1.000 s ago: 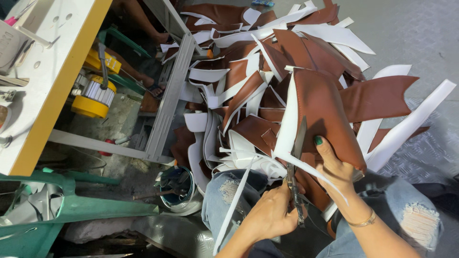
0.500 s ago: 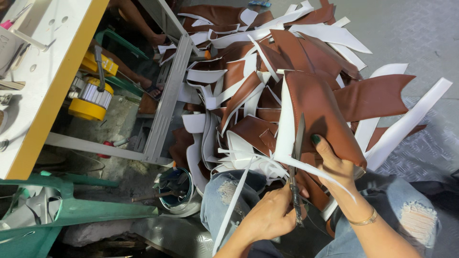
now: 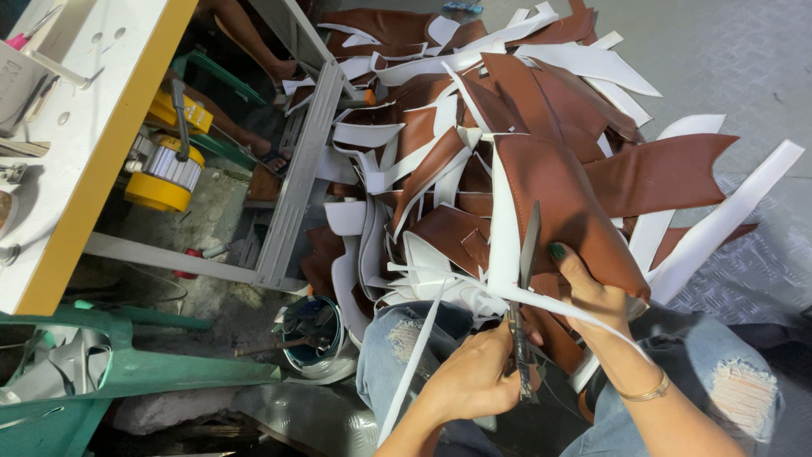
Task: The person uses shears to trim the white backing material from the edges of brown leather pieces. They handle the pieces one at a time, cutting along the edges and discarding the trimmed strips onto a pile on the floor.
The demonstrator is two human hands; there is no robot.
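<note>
Head view, looking down over my knees. My left hand (image 3: 474,377) is clenched around the handles of a pair of scissors (image 3: 524,288), whose dark blades point up and away from me along the white edge of a brown leather piece (image 3: 562,203). My right hand (image 3: 592,292), just right of the scissors, grasps that brown leather piece, thumb on top and fingers curled under its lower edge; a thin bracelet (image 3: 643,393) circles the wrist. A narrow white strip (image 3: 558,309) runs from just left of the scissors, across them and over the right hand. Directly beyond the scissors lies a heap of brown and white offcuts (image 3: 440,169), spreading onto the grey floor (image 3: 736,59). My ripped blue jeans (image 3: 727,389) show beneath both hands. Left of the scissors, a small bucket (image 3: 317,338) stands on the ground; farther left are a grey metal table frame (image 3: 296,186), a yellow motor (image 3: 165,173) under a white, yellow-edged tabletop (image 3: 76,127), and a green plastic chair (image 3: 127,372).
</note>
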